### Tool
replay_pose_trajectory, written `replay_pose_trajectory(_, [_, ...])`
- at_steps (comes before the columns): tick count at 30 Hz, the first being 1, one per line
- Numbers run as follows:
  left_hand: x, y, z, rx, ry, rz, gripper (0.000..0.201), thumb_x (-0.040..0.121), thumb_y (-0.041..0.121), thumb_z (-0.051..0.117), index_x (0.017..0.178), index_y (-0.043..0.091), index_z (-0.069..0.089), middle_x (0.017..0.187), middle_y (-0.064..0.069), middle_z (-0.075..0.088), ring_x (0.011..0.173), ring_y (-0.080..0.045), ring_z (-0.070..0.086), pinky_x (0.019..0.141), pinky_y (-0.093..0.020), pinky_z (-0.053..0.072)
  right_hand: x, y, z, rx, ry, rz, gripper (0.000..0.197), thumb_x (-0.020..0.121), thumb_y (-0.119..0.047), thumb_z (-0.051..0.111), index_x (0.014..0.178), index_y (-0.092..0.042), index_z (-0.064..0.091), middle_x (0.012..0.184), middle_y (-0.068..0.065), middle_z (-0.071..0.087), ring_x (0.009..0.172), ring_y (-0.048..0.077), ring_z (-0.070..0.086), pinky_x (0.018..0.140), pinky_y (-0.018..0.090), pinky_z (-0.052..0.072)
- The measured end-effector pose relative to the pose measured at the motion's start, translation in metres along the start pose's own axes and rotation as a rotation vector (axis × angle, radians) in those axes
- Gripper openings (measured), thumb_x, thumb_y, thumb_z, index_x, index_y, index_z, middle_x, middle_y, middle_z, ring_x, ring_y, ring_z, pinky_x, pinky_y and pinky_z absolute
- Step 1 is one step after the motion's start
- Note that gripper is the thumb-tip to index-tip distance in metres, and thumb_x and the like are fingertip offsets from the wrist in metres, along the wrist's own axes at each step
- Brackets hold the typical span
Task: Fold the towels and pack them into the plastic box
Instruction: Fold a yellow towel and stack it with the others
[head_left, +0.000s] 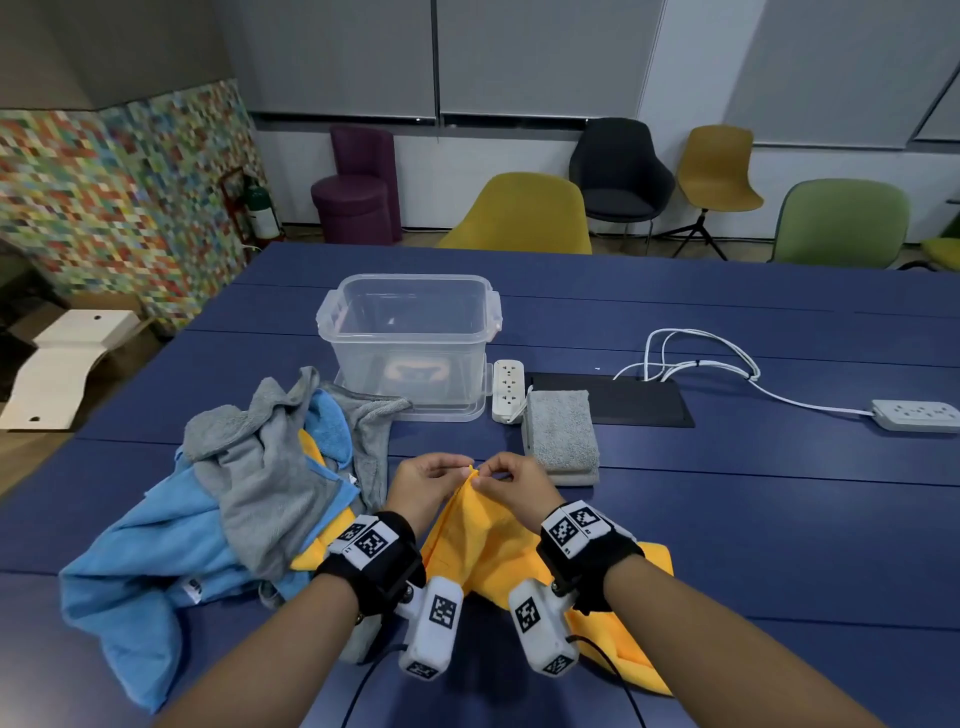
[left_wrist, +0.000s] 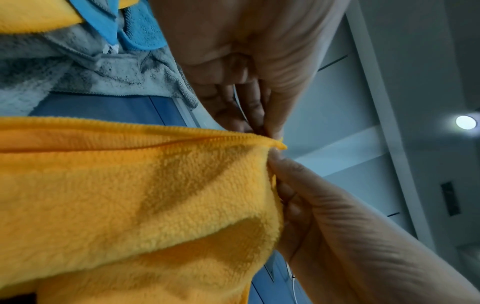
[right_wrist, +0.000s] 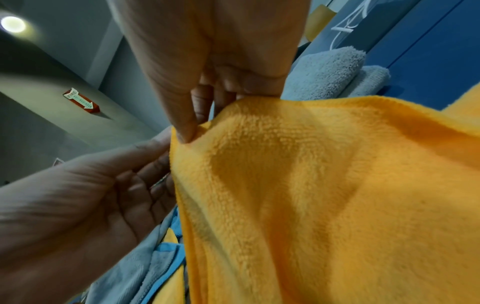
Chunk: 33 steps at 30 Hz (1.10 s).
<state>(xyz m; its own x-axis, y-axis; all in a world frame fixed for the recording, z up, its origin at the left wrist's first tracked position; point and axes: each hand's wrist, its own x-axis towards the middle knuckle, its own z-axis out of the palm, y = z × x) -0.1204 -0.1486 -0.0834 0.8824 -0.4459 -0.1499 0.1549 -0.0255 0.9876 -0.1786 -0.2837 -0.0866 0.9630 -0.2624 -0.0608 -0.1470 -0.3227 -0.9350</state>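
A yellow towel (head_left: 483, 545) hangs from my two hands above the near part of the blue table (head_left: 727, 519). My left hand (head_left: 434, 475) and my right hand (head_left: 506, 475) pinch the same raised corner, fingertips nearly touching. The left wrist view shows the yellow towel (left_wrist: 130, 195) with its hem leading to the pinch at my left hand (left_wrist: 270, 133). My right hand (right_wrist: 192, 131) pinches the yellow towel (right_wrist: 324, 195) corner in the right wrist view. A clear plastic box (head_left: 410, 338) stands open behind the hands. A folded grey towel (head_left: 561, 436) lies to its right.
A heap of grey (head_left: 270, 467) and light blue towels (head_left: 135, 587) lies left of my hands. A white power strip (head_left: 506, 384) sits beside the box, a black mat (head_left: 613, 402) behind the folded towel, and another power strip (head_left: 917, 415) with cables far right. Chairs stand beyond the table.
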Motion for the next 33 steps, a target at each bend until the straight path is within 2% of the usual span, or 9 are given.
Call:
replay_pose_trajectory(9, [0.001, 0.001, -0.005, 0.12, -0.028, 0.096, 0.025, 0.08, -0.006, 0.065, 0.077, 0.019, 0.068, 0.07, 0.009, 0.069, 0.07, -0.001, 0.062, 0.066, -0.011, 0.049, -0.004, -0.006, -0.008, 0.001, -0.093, 0.016, 0.024, 0.085, -0.011, 0.065, 0.066, -0.022, 0.056, 0.066, -0.006, 0.053, 0.063, 0.004, 0.048, 0.061, 0.011, 0.039])
replay_pose_trajectory(11, [0.004, 0.004, -0.008, 0.137, 0.018, 0.126, 0.025, 0.084, -0.006, 0.06, 0.078, 0.018, 0.064, 0.075, 0.009, 0.066, 0.068, 0.005, 0.06, 0.066, -0.008, 0.046, -0.006, -0.001, -0.015, -0.159, -0.208, 0.073, 0.022, 0.086, -0.02, 0.064, 0.066, -0.019, 0.056, 0.065, -0.002, 0.052, 0.063, 0.009, 0.047, 0.063, 0.023, 0.038])
replay_pose_trajectory(14, [0.012, 0.006, -0.02, 0.223, 0.163, 0.199, 0.029, 0.088, -0.005, 0.055, 0.078, 0.022, 0.056, 0.081, 0.005, 0.058, 0.077, -0.005, 0.055, 0.069, -0.005, 0.043, -0.014, 0.012, -0.029, -0.407, -0.353, 0.217, 0.032, 0.084, -0.037, 0.064, 0.058, -0.022, 0.052, 0.061, -0.004, 0.048, 0.059, 0.011, 0.046, 0.062, 0.027, 0.034])
replay_pose_trajectory(17, [0.025, 0.002, -0.044, 0.332, 0.327, 0.146, 0.028, 0.087, -0.004, 0.053, 0.074, 0.02, 0.055, 0.08, -0.003, 0.058, 0.079, -0.018, 0.054, 0.077, -0.022, 0.045, -0.033, 0.02, -0.045, -0.511, -0.469, 0.271, 0.039, 0.087, -0.032, 0.061, 0.055, -0.021, 0.043, 0.057, -0.002, 0.04, 0.054, 0.01, 0.039, 0.055, 0.027, 0.029])
replay_pose_trajectory(21, [0.036, -0.011, -0.076, 0.484, 0.377, 0.042, 0.017, 0.087, 0.0, 0.053, 0.078, 0.01, 0.063, 0.09, -0.016, 0.065, 0.088, -0.031, 0.059, 0.083, -0.036, 0.045, -0.051, 0.022, -0.071, -0.593, -0.469, 0.333, 0.038, 0.087, -0.029, 0.057, 0.096, 0.007, 0.061, 0.101, 0.027, 0.06, 0.095, 0.036, 0.058, 0.082, 0.04, 0.045])
replay_pose_trajectory(25, [0.038, -0.021, -0.084, 0.57, 0.374, 0.005, 0.015, 0.089, 0.002, 0.052, 0.093, 0.005, 0.065, 0.1, -0.018, 0.066, 0.097, -0.034, 0.059, 0.087, -0.037, 0.044, -0.06, 0.028, -0.09, -0.879, -0.541, 0.395, 0.029, 0.08, -0.036, 0.055, 0.079, -0.007, 0.051, 0.078, 0.008, 0.048, 0.078, 0.024, 0.046, 0.056, 0.028, 0.031])
replay_pose_trajectory(29, [0.041, -0.028, -0.083, 0.644, 0.335, -0.03, 0.015, 0.091, 0.003, 0.051, 0.092, 0.005, 0.066, 0.101, -0.019, 0.067, 0.098, -0.035, 0.059, 0.086, -0.037, 0.044, -0.065, 0.054, -0.104, -1.069, -0.439, 0.41, 0.048, 0.086, -0.044, 0.056, 0.126, -0.019, 0.05, 0.134, 0.006, 0.046, 0.119, 0.027, 0.048, 0.09, 0.035, 0.039])
replay_pose_trajectory(31, [0.041, -0.033, -0.084, 0.722, 0.297, -0.038, 0.017, 0.091, 0.003, 0.05, 0.091, 0.005, 0.067, 0.1, -0.02, 0.067, 0.097, -0.036, 0.059, 0.085, -0.038, 0.045, -0.07, 0.063, -0.105, -1.088, -0.361, 0.359, 0.066, 0.079, -0.054, 0.06, 0.134, -0.025, 0.04, 0.141, 0.001, 0.036, 0.128, 0.025, 0.039, 0.103, 0.04, 0.031])
replay_pose_trajectory(33, [0.039, -0.037, -0.087, 0.803, 0.271, -0.048, 0.018, 0.092, 0.002, 0.048, 0.09, 0.005, 0.066, 0.098, -0.02, 0.067, 0.094, -0.037, 0.059, 0.082, -0.039, 0.046, -0.076, 0.066, -0.1, -1.142, -0.294, 0.223, 0.071, 0.072, -0.059, 0.064, 0.129, -0.025, 0.039, 0.134, -0.001, 0.037, 0.122, 0.022, 0.04, 0.1, 0.039, 0.03])
